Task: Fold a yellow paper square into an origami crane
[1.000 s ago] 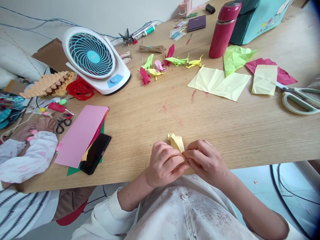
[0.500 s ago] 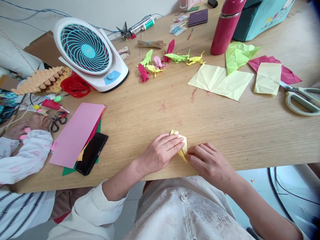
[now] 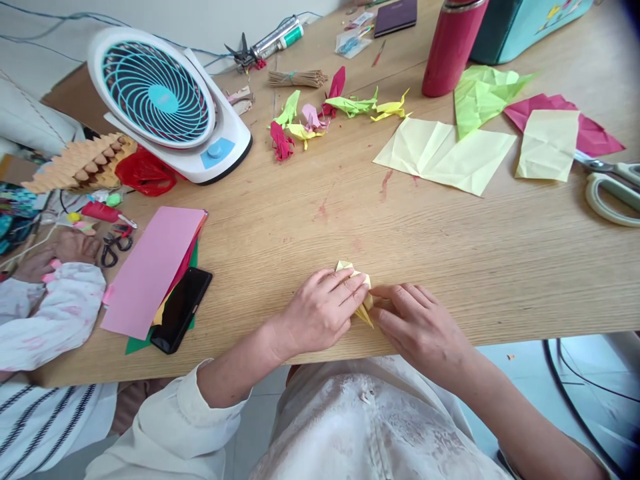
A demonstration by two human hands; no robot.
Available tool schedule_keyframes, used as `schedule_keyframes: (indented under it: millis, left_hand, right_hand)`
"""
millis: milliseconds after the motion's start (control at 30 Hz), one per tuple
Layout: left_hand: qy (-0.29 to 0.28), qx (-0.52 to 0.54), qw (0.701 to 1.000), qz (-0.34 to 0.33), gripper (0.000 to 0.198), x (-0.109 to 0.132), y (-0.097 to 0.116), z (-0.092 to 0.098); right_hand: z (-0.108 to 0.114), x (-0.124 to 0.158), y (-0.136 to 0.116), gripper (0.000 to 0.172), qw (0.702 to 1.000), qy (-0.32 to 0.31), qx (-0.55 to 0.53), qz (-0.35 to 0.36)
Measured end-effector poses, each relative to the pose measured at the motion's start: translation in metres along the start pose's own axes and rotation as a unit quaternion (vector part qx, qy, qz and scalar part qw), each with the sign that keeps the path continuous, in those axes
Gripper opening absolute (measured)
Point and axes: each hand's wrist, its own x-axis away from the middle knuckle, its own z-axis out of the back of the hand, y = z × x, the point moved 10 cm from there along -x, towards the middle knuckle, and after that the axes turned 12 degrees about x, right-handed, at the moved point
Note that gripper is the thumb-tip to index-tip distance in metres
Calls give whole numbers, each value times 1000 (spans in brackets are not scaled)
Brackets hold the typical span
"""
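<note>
The person's left grip (image 3: 320, 312) hides the middle of the small pale-yellow folded paper (image 3: 364, 313) beneath it; whether the right grip (image 3: 423, 321) touches the paper's edge cannot be told. Well beyond both grips, the upper edge cuts off the magenta cylindrical flask (image 3: 453, 50) and teal box-shaped bag (image 3: 517, 30). Far right of them, the cream-handled metal scissors (image 3: 607, 177) leave the view, blade tips hidden beneath the wrinkled cream paper rectangle (image 3: 549, 147).

Folded paper (image 3: 365, 315), five o'clock: pale yellow
Fan (image 3: 175, 113), ten o'clock: white, turquoise spiral grille (image 3: 157, 93)
Bottle (image 3: 454, 53), one o'clock: crimson, silver band (image 3: 463, 6)
Phone (image 3: 181, 310), eight o'clock: black
Sheet (image 3: 155, 267), nine o'clock: plain pink
Table (image 3: 255, 260): light brown, wood-grained, red-smudged
</note>
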Motion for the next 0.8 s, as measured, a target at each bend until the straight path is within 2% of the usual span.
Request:
schedule_keyframes:
  millis: [133, 267, 533, 633, 800]
  left_hand:
    - [56, 41, 997, 31, 40, 1, -4, 6]
    - [98, 108, 985, 96, 29, -1, -20, 11]
    - [56, 236, 957, 159, 22, -16, -51, 17]
    - [39, 263, 953, 146, 25, -15, -51, 20]
    - [13, 284, 953, 106, 30, -11, -37, 16]
  right_hand:
    - [-1, 3, 9, 16, 998, 1, -2, -55]
    - [-3, 6, 8, 16, 999, -2, -10, -48]
    - [13, 10, -5, 20, 999, 38, 12, 20]
    - [17, 9, -8, 20, 998, 48, 12, 27]
    - [15, 9, -4, 22, 999, 45, -1, 13]
